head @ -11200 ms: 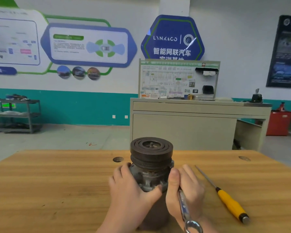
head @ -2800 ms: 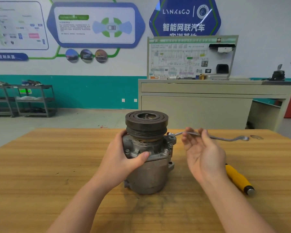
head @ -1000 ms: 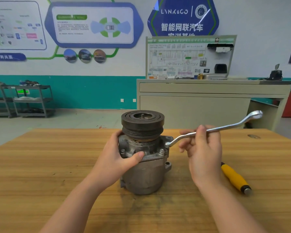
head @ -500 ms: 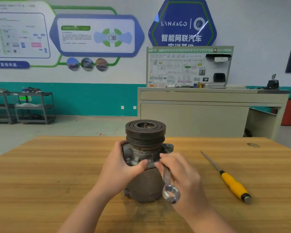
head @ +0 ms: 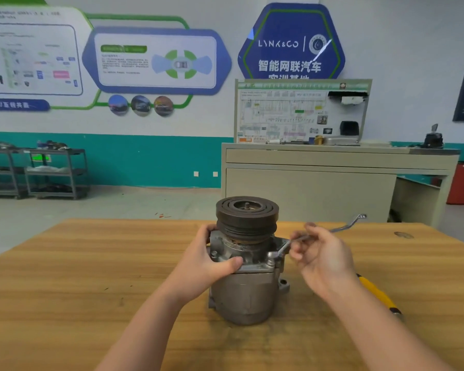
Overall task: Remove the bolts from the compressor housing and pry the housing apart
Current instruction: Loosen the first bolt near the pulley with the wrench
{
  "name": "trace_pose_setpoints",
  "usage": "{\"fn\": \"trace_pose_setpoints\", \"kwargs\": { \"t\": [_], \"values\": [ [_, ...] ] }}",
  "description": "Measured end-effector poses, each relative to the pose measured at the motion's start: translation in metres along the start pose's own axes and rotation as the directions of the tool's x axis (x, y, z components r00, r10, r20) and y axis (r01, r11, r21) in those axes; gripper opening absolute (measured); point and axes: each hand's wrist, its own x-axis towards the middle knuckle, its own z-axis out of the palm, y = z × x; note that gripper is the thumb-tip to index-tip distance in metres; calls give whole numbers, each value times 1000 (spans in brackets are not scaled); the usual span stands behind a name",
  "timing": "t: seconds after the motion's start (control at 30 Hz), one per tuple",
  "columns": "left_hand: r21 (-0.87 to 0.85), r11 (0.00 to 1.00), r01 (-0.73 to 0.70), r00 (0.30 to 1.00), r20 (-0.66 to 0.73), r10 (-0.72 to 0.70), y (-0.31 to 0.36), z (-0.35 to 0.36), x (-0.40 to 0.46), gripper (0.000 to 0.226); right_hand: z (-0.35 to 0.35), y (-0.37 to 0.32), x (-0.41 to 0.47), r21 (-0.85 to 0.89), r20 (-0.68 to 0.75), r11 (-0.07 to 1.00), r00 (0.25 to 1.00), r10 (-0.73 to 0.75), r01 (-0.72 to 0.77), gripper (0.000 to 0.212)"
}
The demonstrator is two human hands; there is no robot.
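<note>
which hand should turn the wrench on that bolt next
Right. The right hand already holds the wrench, whose ring end sits on a bolt, while the left hand grips the compressor, steadying it.

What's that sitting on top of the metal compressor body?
A dark grooved pulley tops the compressor housing, with a small shaft end showing at its centre. Whatever lies beneath the pulley is hidden, and the left hand covers part of the flange.
</note>
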Motion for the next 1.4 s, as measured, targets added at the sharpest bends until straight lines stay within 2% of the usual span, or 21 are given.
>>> {"fn": "trace_pose_setpoints", "kwargs": {
  "t": [0.1,0.2,0.3,0.43,0.57,0.67,0.8,0.83,0.9,1.0,1.07,1.13,1.2,1.23,1.3,1.37,1.4],
  "values": [
    [27,1000,12,997,-75,-10,4,10,-10,73,-10,-15,-1,74,88,997,996,-21,14,22],
    [98,995,16,982,-187,3,10,23,-20,69,-25,-14,-19,-79,118,977,975,-189,199,23],
    [191,981,31,948,-317,31,15,40,-28,59,-33,-4,-36,-187,177,908,922,-344,374,18],
    [269,960,79,889,-454,54,22,60,-39,65,-34,4,-47,-408,296,712,821,-489,571,15],
    [306,941,144,842,-538,47,28,71,-45,80,-38,10,-55,-570,413,468,728,-547,675,19],
    [336,922,190,838,-546,26,31,74,-46,82,-42,15,-60,-607,436,421,726,-533,674,18],
    [347,919,186,839,-543,35,32,73,-47,78,-31,16,-56,-599,324,463,726,-606,654,17],
    [353,916,192,842,-539,31,32,73,-46,76,-25,15,-52,-581,257,510,738,-624,634,12],
    [359,913,195,848,-529,27,31,72,-46,75,-15,13,-43,-537,82,627,774,-628,565,16],
    [341,925,165,871,-491,26,30,66,-44,73,-9,7,-24,-453,-174,802,844,-507,388,17],
    [296,946,128,901,-434,14,27,56,-43,69,-10,2,-8,-372,-245,901,913,-327,223,16],
    [232,968,93,937,-349,-7,23,44,-41,67,-9,-2,6,-280,-202,960,977,-76,17,19],
    [178,982,61,963,-270,-10,20,35,-39,64,-11,-7,13,-228,-71,959,985,155,-168,23],
    [157,987,45,970,-242,-6,19,33,-39,63,-12,-11,13,-195,4,956,975,224,-219,24],
    [134,991,19,977,-212,10,16,31,-38,64,-16,-20,8,-61,124,972,965,232,-226,24],
    [114,993,-4,979,-200,27,13,28,-37,61,-20,-27,0,50,170,992,979,108,-118,18],
    [99,995,-12,982,-184,30,12,27,-35,60,-22,-27,-5,35,167,999,986,17,-24,15]
  ]
}}
